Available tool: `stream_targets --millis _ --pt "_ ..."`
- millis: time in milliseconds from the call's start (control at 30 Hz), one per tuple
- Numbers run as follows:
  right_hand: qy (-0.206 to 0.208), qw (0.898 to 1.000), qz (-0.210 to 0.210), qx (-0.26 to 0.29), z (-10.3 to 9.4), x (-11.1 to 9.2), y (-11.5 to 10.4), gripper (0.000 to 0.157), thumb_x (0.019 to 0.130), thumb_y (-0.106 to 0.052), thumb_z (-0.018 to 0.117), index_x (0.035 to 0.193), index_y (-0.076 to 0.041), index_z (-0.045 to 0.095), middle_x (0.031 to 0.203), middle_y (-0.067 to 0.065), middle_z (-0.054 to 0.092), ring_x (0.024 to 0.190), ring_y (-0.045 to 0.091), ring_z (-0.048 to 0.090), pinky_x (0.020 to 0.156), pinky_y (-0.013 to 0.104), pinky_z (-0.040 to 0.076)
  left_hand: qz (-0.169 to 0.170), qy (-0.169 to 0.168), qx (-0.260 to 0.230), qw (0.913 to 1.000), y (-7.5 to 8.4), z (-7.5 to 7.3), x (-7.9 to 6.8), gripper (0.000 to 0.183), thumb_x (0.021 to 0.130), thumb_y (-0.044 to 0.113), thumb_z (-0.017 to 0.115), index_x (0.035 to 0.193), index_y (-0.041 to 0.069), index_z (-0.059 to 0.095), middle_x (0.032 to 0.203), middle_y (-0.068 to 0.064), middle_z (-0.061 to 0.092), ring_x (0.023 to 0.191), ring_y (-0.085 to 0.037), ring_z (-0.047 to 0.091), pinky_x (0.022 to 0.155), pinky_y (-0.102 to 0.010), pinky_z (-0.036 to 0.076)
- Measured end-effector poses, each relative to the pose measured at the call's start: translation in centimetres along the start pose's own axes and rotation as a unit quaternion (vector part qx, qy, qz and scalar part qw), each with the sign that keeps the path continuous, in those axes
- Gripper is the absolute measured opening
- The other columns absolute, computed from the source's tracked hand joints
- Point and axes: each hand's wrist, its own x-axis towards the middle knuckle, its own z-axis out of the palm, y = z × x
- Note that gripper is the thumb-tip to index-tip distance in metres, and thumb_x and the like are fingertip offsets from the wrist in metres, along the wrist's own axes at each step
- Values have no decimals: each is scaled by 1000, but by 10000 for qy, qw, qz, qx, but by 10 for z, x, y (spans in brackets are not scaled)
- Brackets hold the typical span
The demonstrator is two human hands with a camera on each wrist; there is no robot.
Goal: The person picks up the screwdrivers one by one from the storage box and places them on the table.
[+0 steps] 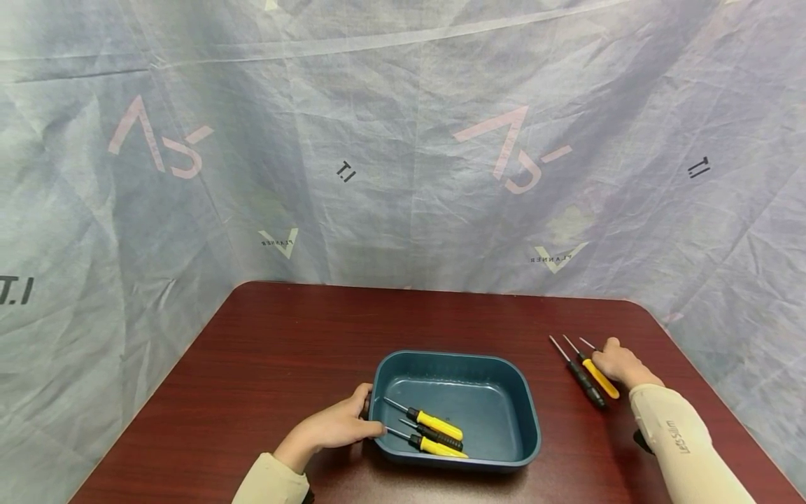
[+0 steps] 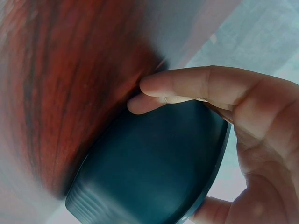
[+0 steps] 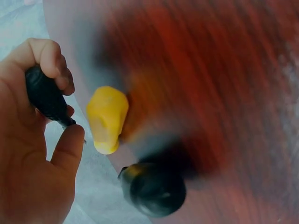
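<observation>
My left hand [image 1: 335, 424] grips the left side of a dark teal plastic bin [image 1: 494, 413], thumb at the rim and fingers against the outer wall [image 2: 154, 154]. Inside the bin lie two yellow-handled screwdrivers [image 1: 441, 425] and a black-handled screwdriver [image 1: 441, 437] between them. At the table's right side, my right hand [image 1: 622, 365] holds another black-handled screwdriver [image 3: 46, 95] by its handle; only its thin shaft shows in the head view. Just left of that hand, a yellow-handled screwdriver [image 1: 603, 381] and a thicker black-handled screwdriver [image 1: 587, 385] lie side by side on the table.
The dark red wood-grain table [image 1: 302, 336] has rounded far corners. A pale printed sheet [image 1: 403, 154] hangs behind it and along both sides. A strip of bare tabletop separates the bin from the loose screwdrivers.
</observation>
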Motion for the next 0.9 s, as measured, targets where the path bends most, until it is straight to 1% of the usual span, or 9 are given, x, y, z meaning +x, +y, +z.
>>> stream_targets --millis 133,233,367,633,700,800,900 --pt "-126 9998 90 113 2 0 1 39 86 -21 31 102 14 25 79 21 44 75 32 48 67 41 39 11 55 98 9999 2 0 0 64 76 19 63 125 -5 30 102 -13 58 82 -16 55 66 -29 42" --pt "-243 9992 180 264 2 -2 1 38 87 -23 31 102 13 25 79 19 42 77 32 47 67 41 39 12 89 146 9999 2 0 0 63 76 19 63 124 -5 31 101 -13 58 79 -16 55 62 -29 42" --pt "-221 9991 188 323 4 -3 1 40 88 -24 32 102 13 26 81 20 42 78 32 46 68 41 38 -13 90 122 9999 1 1 -1 62 76 18 62 124 -5 31 101 -13 58 76 -16 54 59 -30 42" --pt "-29 9999 52 129 7 1 4 36 86 -19 32 100 14 28 82 22 42 76 32 46 66 39 38 -38 34 19 10000 1 1 -1 61 77 16 61 125 -4 29 101 -13 58 73 -17 54 57 -30 41" --pt "-32 9998 71 169 8 1 4 34 86 -18 32 99 13 28 80 21 42 73 31 47 65 39 38 -39 39 23 10000 1 1 -1 61 77 16 61 124 -4 29 100 -13 58 72 -17 54 57 -30 41" --pt "14 10000 13 68 8 2 5 33 85 -18 33 97 12 29 78 21 43 71 31 48 63 38 39 -32 54 28 10000 2 1 -1 60 77 17 62 124 -4 30 99 -13 58 72 -18 54 57 -30 41" --pt "86 9998 -80 -158 8 4 5 36 85 -18 35 98 16 29 81 28 45 73 35 49 66 42 40 -34 58 33 10000 2 1 -1 61 77 18 62 124 -4 30 99 -13 58 72 -18 54 57 -30 41"
